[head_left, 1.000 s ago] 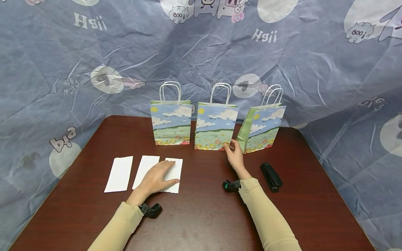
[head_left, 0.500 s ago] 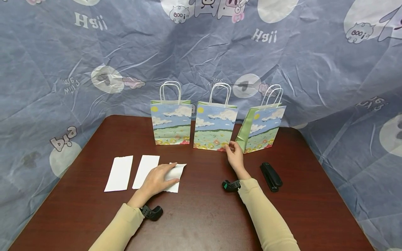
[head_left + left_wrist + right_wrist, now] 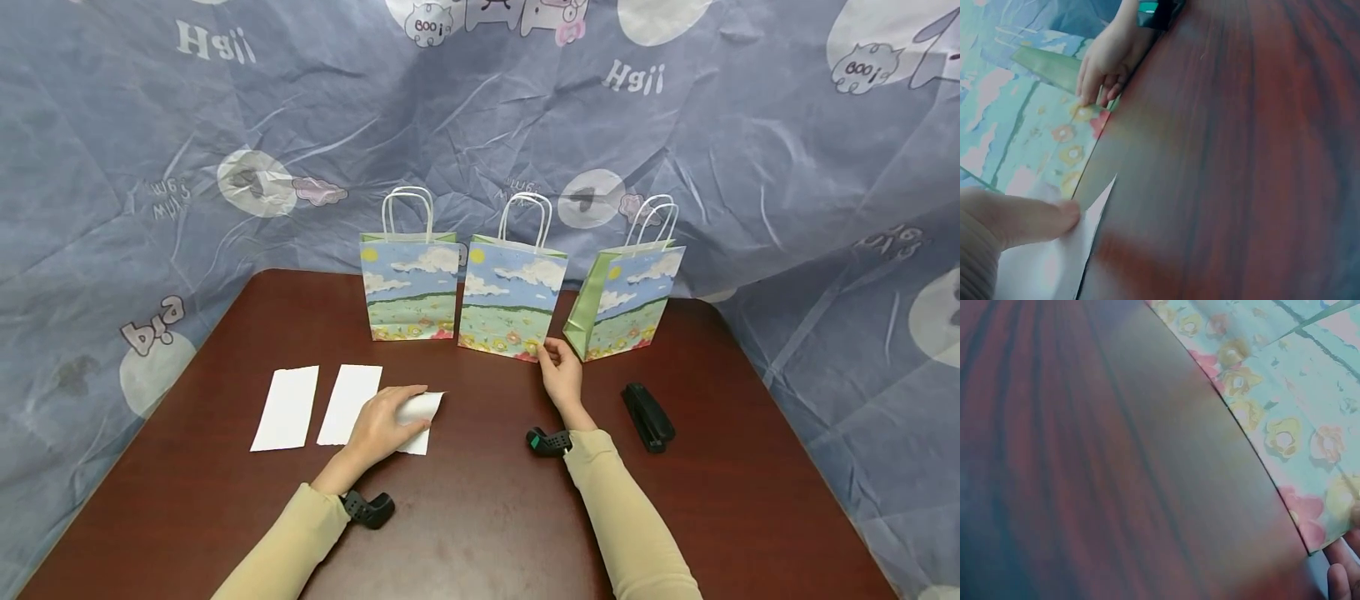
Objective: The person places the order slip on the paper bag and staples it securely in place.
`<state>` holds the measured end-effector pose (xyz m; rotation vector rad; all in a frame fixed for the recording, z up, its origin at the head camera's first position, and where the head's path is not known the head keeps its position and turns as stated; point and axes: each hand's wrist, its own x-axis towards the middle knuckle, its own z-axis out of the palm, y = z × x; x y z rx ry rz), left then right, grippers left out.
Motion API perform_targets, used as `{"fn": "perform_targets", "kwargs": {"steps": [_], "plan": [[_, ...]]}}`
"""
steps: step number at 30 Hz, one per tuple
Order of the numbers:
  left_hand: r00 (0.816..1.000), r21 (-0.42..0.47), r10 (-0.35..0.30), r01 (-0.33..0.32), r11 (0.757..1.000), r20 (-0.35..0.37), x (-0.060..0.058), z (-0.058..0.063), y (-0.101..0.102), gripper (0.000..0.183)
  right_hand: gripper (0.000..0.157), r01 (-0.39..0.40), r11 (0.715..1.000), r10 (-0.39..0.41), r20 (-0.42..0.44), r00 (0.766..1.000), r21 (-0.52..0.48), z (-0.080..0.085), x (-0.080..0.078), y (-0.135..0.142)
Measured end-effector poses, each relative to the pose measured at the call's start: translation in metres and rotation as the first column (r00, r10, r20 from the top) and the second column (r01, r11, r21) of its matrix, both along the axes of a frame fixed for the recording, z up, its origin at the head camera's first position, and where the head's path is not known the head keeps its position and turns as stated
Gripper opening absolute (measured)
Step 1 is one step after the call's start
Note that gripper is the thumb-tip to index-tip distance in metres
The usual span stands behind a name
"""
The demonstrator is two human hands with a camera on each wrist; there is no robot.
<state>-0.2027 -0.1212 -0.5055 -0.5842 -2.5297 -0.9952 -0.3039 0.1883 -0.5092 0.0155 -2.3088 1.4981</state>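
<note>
Three paper gift bags with a sky-and-flower print and white handles stand along the back of the table. At the lower right corner of the middle bag [image 3: 512, 292], my right hand [image 3: 562, 377] pinches the edge between thumb and fingers; in the right wrist view the fingers [image 3: 1338, 581] show beside the flowered corner. My left hand [image 3: 382, 423] holds the rightmost white paper sheet [image 3: 422, 407], thumb and fingers around it. That sheet bows upward at its far end. The left wrist view shows a digit pressed on the paper [image 3: 1041, 269], whose pointed corner lifts.
Two more white sheets lie left of my left hand, the far-left sheet [image 3: 285, 408] and the nearer sheet [image 3: 351, 404]. A black stapler [image 3: 648, 418] rests right of my right hand. The left bag [image 3: 410, 287] and right bag [image 3: 633, 300] flank the middle one.
The rightmost sheet, flat under my left hand a second ago, now bends up within its grasp. The middle bag has shifted slightly left and turned a little, with my right hand still at its corner.
</note>
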Motion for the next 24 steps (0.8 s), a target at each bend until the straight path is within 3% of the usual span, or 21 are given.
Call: {"fn": "perform_targets", "kwargs": {"steps": [3, 6, 10, 13, 19, 24], "plan": [[1.0, 0.07, 0.018, -0.02, 0.997, 0.02, 0.0, 0.0, 0.001, 0.05, 0.027, -0.012, 1.0, 0.012, -0.004, 1.0, -0.008, 0.0, 0.002, 0.0], [0.996, 0.152, 0.035, -0.048, 0.987, 0.086, 0.0, 0.0, 0.002, 0.049, 0.028, -0.021, 1.0, 0.022, 0.022, 1.0, -0.018, 0.002, 0.006, 0.0], [0.976, 0.294, 0.023, -0.088, 0.952, 0.215, 0.001, 0.001, 0.005, 0.045, 0.028, -0.03, 0.999, 0.031, 0.049, 0.998, -0.031, 0.004, 0.014, 0.0], [0.963, 0.359, 0.018, -0.117, 0.926, 0.268, 0.002, 0.002, 0.007, 0.041, 0.027, -0.033, 0.999, 0.035, 0.05, 0.998, -0.038, 0.004, 0.017, 0.001], [0.967, 0.399, 0.085, -0.178, 0.9, 0.24, 0.002, 0.004, 0.008, 0.025, 0.025, -0.024, 0.999, 0.025, 0.041, 0.999, -0.025, 0.004, 0.022, 0.001], [0.961, 0.443, 0.122, -0.225, 0.868, 0.248, 0.001, 0.004, 0.008, 0.031, 0.025, -0.029, 0.999, 0.03, 0.033, 0.999, -0.024, 0.004, 0.024, 0.0]]}}
